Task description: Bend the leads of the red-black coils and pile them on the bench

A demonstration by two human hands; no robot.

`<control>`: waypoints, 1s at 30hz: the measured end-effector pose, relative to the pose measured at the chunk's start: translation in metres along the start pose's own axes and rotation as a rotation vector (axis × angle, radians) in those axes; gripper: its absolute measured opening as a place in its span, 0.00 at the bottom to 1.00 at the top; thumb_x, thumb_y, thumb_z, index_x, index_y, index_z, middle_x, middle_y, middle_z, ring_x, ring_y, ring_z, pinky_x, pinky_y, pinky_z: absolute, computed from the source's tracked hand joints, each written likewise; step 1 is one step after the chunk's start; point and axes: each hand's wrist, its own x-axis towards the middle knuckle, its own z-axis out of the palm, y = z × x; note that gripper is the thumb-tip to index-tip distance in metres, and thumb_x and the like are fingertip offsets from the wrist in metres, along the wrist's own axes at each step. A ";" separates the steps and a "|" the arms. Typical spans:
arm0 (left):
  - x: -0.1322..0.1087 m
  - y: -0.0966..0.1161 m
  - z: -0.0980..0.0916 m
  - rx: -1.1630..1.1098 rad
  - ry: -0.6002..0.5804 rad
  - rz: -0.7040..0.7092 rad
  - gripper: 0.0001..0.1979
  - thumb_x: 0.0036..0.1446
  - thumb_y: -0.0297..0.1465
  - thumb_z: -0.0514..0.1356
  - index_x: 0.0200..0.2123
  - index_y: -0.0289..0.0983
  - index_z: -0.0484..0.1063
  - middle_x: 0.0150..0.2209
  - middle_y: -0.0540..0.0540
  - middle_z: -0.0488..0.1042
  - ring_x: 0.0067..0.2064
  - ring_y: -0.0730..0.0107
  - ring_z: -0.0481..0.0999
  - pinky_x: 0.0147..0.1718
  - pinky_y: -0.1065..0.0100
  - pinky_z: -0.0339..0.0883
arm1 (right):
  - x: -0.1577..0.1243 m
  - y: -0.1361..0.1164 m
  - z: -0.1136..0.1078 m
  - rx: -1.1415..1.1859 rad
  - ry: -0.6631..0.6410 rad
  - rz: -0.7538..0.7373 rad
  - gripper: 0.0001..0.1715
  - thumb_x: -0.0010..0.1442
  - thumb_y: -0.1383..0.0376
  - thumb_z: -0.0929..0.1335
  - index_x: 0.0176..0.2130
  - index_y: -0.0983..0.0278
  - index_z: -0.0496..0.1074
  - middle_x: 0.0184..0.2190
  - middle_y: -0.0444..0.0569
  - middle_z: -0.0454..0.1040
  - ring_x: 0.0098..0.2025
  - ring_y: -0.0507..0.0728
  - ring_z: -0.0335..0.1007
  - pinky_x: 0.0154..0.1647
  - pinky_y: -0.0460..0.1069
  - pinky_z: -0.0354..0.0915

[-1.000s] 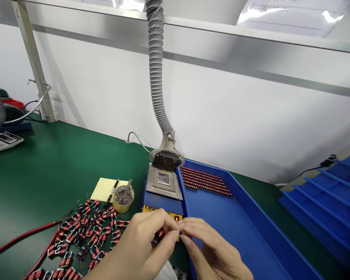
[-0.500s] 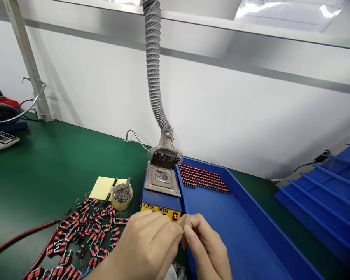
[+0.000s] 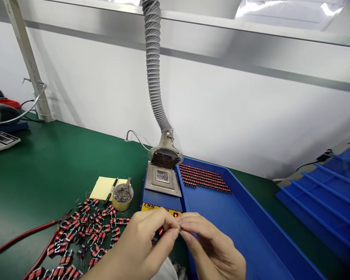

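Note:
My left hand [image 3: 150, 243] is closed, with a small red-and-black coil [image 3: 160, 234] partly showing behind its thumb and fingers. Thumb and forefinger of my right hand [image 3: 214, 247] pinch together, touching the left fingertips. Between the two sets of fingertips a thin, copper-coloured wire end [image 3: 180, 229] just shows; most of it is hidden. A loose pile of similar red coils [image 3: 96, 229] with wire leads lies left of my hands. Just beyond my hands is a blue solder pot [image 3: 163, 198] with a yellow front panel and a square metal-filled opening.
A fume hose [image 3: 154, 70] hangs over the pot. Right of it, a blue tray [image 3: 236, 221] holds neat rows of coils [image 3: 204, 179]. Red-handled pliers [image 3: 43, 229], a yellow notepad [image 3: 100, 187], a pen [image 3: 111, 191] and a tub of grey bits [image 3: 122, 198] lie left.
My hands have turned and my right hand has shifted slightly right. The left fingers have lifted apart from the thumb's base, so the coil now shows.

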 end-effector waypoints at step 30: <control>0.002 0.008 -0.004 -0.223 -0.139 -0.278 0.10 0.61 0.32 0.52 0.27 0.39 0.65 0.25 0.52 0.66 0.28 0.71 0.65 0.30 0.71 0.57 | -0.007 -0.005 -0.003 0.206 0.278 0.246 0.11 0.68 0.64 0.65 0.32 0.60 0.71 0.25 0.43 0.71 0.30 0.52 0.70 0.34 0.46 0.67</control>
